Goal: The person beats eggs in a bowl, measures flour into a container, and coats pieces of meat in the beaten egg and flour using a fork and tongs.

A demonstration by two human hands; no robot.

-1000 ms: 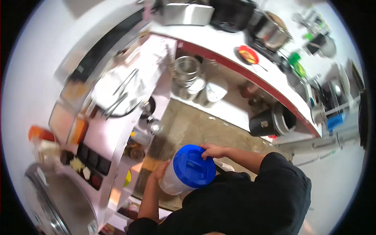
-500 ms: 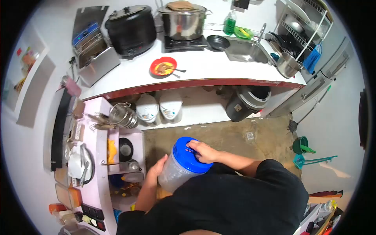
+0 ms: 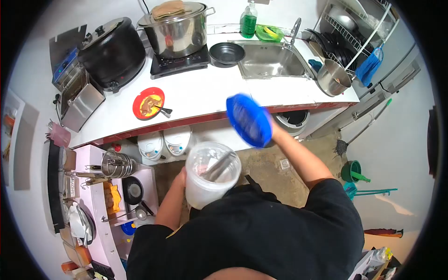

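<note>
Left hand (image 3: 182, 179) clasps translucent round tub (image 3: 207, 192); right hand (image 3: 277, 133), blue lid (image 3: 249, 120).

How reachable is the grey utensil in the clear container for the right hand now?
Probably not directly: the right hand is busy holding the blue lid. Otherwise the way looks free: the clear container is uncovered and the grey utensil shows through its mouth.

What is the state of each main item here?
Translucent plastic container: open, held by left hand
Round blue plastic lid: off, held by right hand
Large silvery metal pot: covered
Big black round cooker: covered
Round red bowl: holding food
Transparent green-liquid bottle: upright
</note>
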